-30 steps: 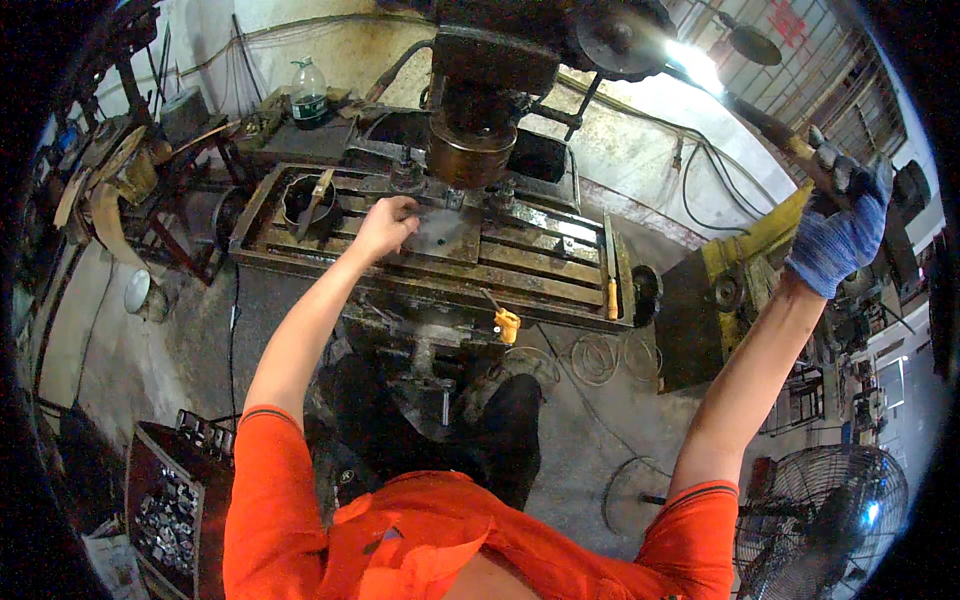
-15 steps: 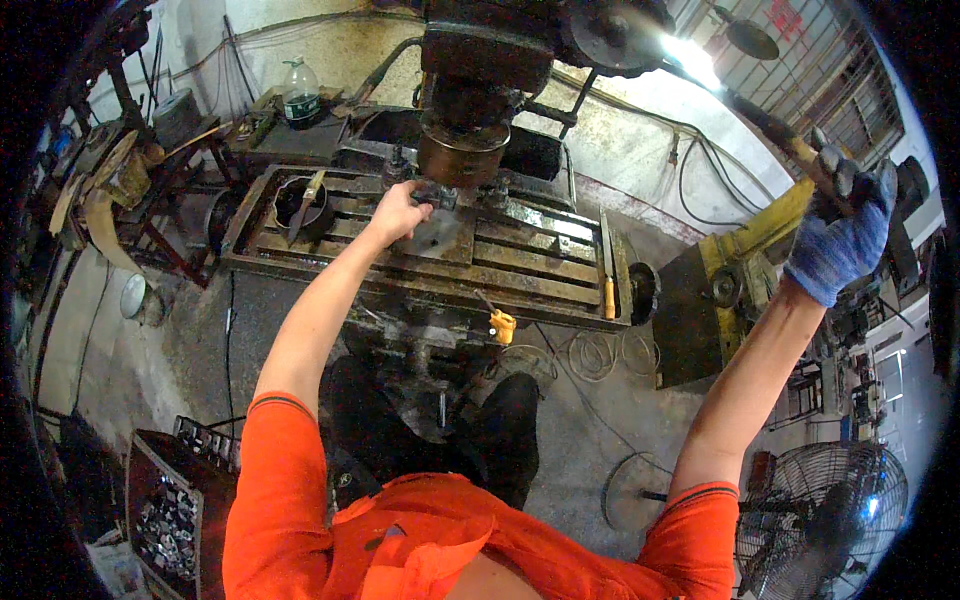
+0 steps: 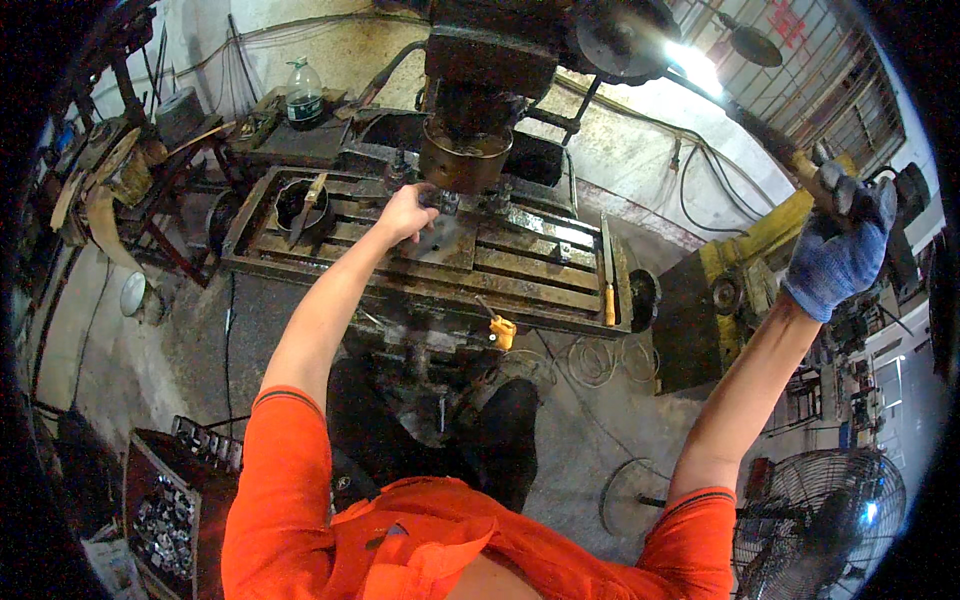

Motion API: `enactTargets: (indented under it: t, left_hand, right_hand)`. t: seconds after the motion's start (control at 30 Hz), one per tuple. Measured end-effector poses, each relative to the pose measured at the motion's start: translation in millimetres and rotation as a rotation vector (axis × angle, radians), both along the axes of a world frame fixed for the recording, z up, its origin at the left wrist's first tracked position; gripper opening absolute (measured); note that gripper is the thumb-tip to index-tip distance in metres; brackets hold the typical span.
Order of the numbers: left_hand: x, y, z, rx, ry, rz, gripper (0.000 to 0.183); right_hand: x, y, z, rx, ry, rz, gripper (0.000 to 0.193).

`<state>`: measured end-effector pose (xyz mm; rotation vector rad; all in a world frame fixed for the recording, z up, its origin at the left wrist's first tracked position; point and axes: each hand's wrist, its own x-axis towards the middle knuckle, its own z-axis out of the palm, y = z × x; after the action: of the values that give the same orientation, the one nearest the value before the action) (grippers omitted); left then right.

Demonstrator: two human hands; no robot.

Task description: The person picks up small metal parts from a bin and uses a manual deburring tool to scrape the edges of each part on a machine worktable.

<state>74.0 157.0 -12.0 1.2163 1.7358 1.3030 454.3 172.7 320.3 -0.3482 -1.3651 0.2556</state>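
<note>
I stand at an old milling machine whose slotted table (image 3: 540,265) lies in front of me. My bare left hand (image 3: 405,213) reaches out and rests on a dark metal workpiece (image 3: 440,235) clamped on that table, right under the round cutter head (image 3: 463,165). My right hand (image 3: 838,245), in a blue knit glove, is raised far to the right and closed around a long lever handle (image 3: 800,165) of the machine. Orange sleeves cover both my upper arms.
A file with a yellow handle (image 3: 608,290) lies on the table's right end. A round tin (image 3: 300,205) sits at its left end, a plastic bottle (image 3: 303,95) behind. A crate of metal parts (image 3: 165,515) stands lower left, a floor fan (image 3: 820,515) lower right, cables on the floor.
My left hand has shifted slightly along the workpiece under the cutter head. My right hand has slid a little higher on the lever.
</note>
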Motion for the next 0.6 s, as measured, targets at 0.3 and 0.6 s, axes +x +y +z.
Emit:
enactTargets:
  t: [0.3, 0.6]
  left_hand:
    - [11.3, 4.0, 13.0, -0.089, 0.037, 0.004, 0.055]
    - [15.9, 8.6, 4.6, -0.049, 0.081, 0.147, 0.047]
  right_hand:
    - [-0.7, -5.5, -10.3, -0.004, 0.033, 0.393, 0.023]
    - [-9.4, -10.0, -21.6, 0.065, -0.055, 0.029, 0.033]
